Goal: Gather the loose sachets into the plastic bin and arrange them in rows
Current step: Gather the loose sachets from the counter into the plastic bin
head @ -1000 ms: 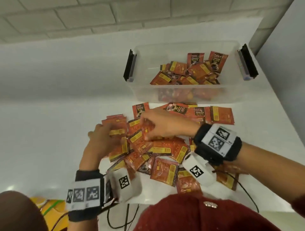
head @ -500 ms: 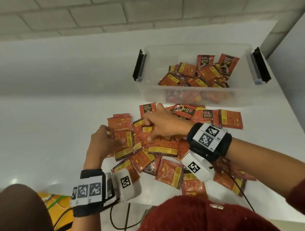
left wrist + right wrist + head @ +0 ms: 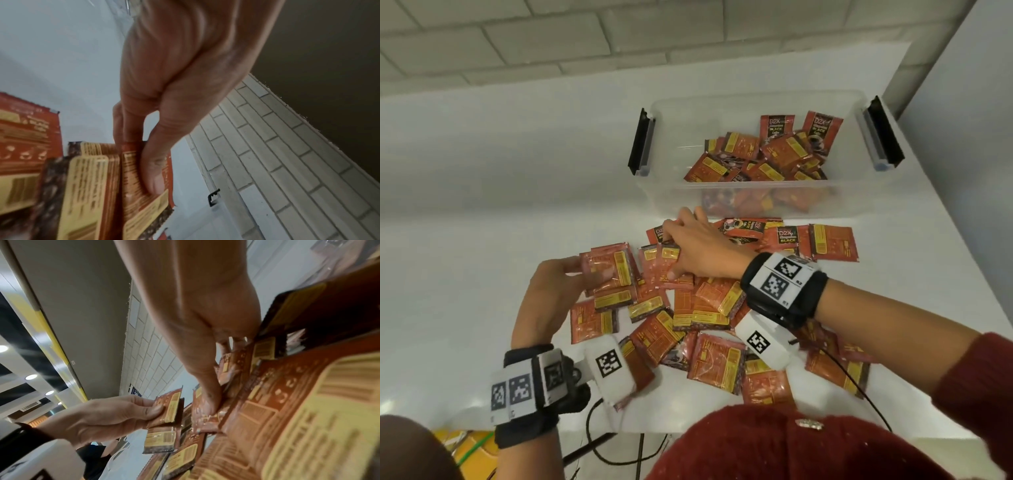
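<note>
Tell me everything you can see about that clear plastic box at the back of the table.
The plastic bin is a clear, rectangular, lidless tub with a black clip handle at each short end. It stands upright on the white table, near the wall. Red-and-yellow sachets lie jumbled in its right part, not in rows. Neither hand touches it.
</note>
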